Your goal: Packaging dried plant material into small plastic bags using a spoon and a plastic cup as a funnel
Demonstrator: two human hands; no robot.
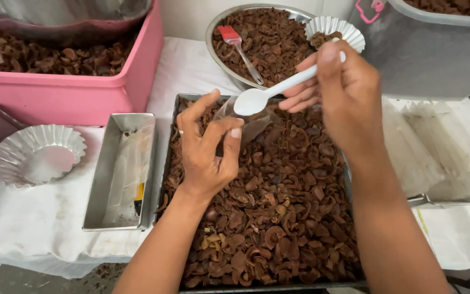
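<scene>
Your left hand (205,149) is over the upper left of the metal tray (168,163), fingers (229,144) pinched around the mouth of a small clear plastic bag (251,122), holding it up just above the brown shell pieces (278,218) that fill the tray. There's a ring on one finger of that hand.

Your right hand (344,92) is clenched on the handle of a white plastic spoon (262,95). The spoon bowl sits right at the bag's opening, touching or just above it; can't tell which. The bowl looks empty.

Around you:
- Round steel bowl (216,27) behind the tray, full of the same brown pieces, with a red-bristled brush (235,41) lying in it.
- Fluted foil cup (335,27) on the bowl's right rim, some pieces inside.
- Pink tub (82,92) far left, also holding brown pieces.
- Narrow steel pan (104,169) just left of the tray, with clear plastic in it.
- Second fluted foil cup (33,155) left of that pan, on the white-covered worktop (28,228).
- Grey bin (431,49) at upper right.
</scene>
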